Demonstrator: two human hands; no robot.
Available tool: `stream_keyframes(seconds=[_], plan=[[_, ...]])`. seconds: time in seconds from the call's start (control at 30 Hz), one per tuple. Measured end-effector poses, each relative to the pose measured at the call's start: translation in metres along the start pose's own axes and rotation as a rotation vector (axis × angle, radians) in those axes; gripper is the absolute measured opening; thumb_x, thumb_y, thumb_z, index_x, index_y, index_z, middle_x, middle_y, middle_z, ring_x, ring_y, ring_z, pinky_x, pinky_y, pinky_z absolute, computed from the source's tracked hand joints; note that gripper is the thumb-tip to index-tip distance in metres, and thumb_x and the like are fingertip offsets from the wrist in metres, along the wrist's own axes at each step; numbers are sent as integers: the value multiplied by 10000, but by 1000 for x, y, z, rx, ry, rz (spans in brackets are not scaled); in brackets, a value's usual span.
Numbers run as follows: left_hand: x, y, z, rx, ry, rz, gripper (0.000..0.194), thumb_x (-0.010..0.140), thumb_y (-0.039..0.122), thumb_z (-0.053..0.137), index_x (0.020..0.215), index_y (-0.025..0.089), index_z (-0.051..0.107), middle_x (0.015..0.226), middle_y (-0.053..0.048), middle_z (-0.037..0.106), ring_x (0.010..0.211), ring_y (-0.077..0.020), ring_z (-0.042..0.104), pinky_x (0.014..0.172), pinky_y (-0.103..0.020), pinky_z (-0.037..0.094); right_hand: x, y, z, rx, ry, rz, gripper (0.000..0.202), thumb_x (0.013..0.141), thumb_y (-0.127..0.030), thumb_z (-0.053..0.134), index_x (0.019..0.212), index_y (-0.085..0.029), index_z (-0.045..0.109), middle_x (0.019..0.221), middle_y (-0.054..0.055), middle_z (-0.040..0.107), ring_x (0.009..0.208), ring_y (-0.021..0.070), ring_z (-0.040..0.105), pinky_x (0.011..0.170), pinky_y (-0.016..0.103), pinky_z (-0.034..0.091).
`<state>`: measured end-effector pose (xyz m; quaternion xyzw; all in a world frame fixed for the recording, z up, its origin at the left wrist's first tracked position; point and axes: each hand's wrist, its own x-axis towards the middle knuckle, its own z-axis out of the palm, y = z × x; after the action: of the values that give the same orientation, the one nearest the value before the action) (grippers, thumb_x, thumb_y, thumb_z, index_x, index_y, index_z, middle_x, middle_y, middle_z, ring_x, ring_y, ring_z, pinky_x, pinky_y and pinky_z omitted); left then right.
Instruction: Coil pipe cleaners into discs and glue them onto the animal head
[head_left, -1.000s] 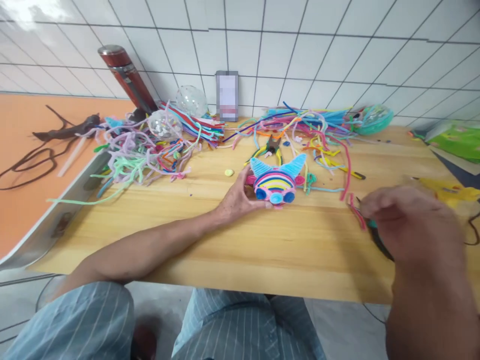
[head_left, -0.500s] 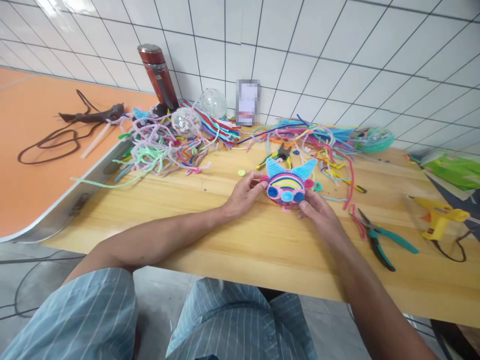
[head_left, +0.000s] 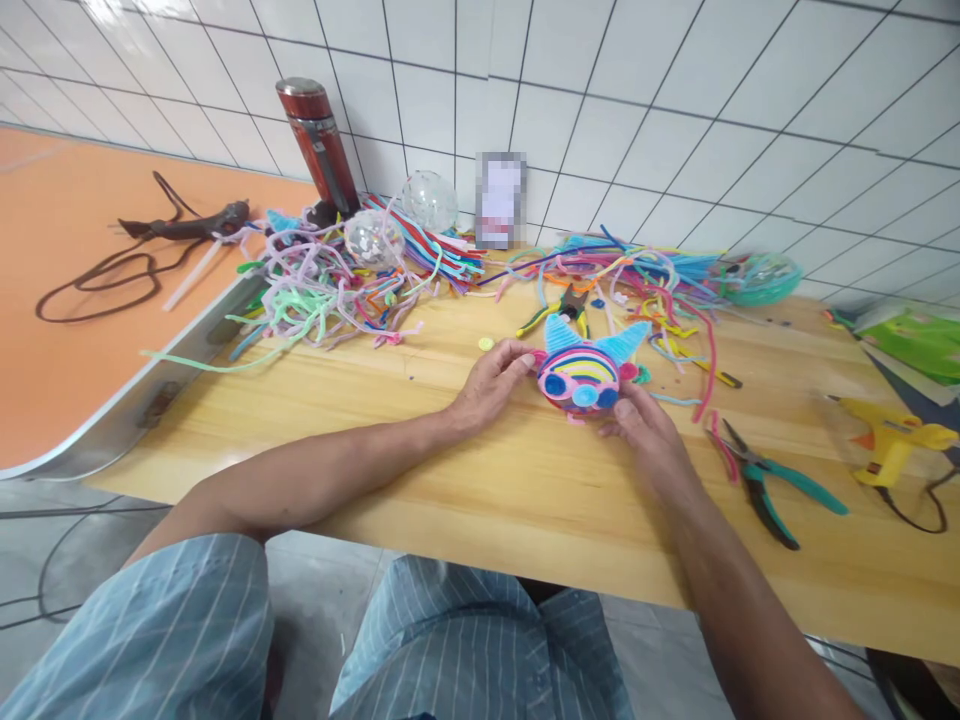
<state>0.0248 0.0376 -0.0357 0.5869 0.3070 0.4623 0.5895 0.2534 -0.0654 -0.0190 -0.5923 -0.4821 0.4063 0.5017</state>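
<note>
Between my hands is a round pipe-cleaner animal ornament (head_left: 578, 378) with two blue pointed ears, blue discs and pink, yellow and blue stripes on its front. My left hand (head_left: 491, 382) pinches a pink disc at its left side between thumb and fingers. On the lower right, my right hand (head_left: 646, 423) grips its edge, with some fingers hidden behind it. Just beyond the ornament lie yellow-handled pliers (head_left: 574, 303). A small yellow disc (head_left: 486, 344) rests on the wooden table (head_left: 420, 480) near my left fingers.
Pipe cleaners (head_left: 300, 285) pile up at left by a red thermos (head_left: 319, 145); more (head_left: 660, 268) lie at back right. A phone (head_left: 501, 200) leans on the tiled wall. Teal-handled pliers (head_left: 799, 485) and a yellow glue gun (head_left: 896, 440) lie right, a black glue gun (head_left: 202, 225) far left.
The whole view has shifted slightly. Both hands still hold the ornament, which sits a little farther right in the picture, with hardly any change in grip.
</note>
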Motion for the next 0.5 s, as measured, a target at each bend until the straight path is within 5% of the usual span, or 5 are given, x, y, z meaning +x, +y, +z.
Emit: stream_keyframes(seconds=[0.5], plan=[[-3,2,6,28,22,50,363,937,529,702,967,170,742,924,-47,769,850,-166,682,871,-322,560,0,-3,10,-2,39,24,458,872,-625,764,1165,-278,699,1174,70,791,942,247,754,676,347,609]])
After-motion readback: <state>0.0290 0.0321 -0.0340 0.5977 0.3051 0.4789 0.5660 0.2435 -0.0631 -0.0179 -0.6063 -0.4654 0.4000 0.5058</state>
